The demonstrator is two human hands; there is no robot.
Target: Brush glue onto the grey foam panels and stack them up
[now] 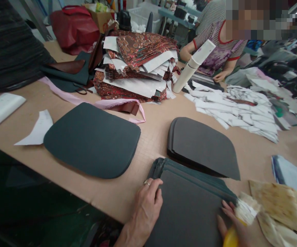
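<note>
In the head view, my left hand [147, 206], with a ring on it, rests at the left edge of a fanned stack of dark panels [189, 206], its fingers curled over that edge. On the stack's right side my right hand [232, 219] is wrapped round a yellow-handled brush [246, 211] with pale bristles. Just behind lies a second pile of dark grey rounded panels [205, 147]. To the left, a dark green rounded panel [94, 139] lies flat on the tan table [148, 133].
Patterned and white sheets [140, 65] are piled at the back, beside a leaning white tube [193, 67]. White strips [240, 106] spread at the right. A stained cloth [284, 206] lies near the right hand. Across the table, a person in a striped top [215, 51] handles pieces.
</note>
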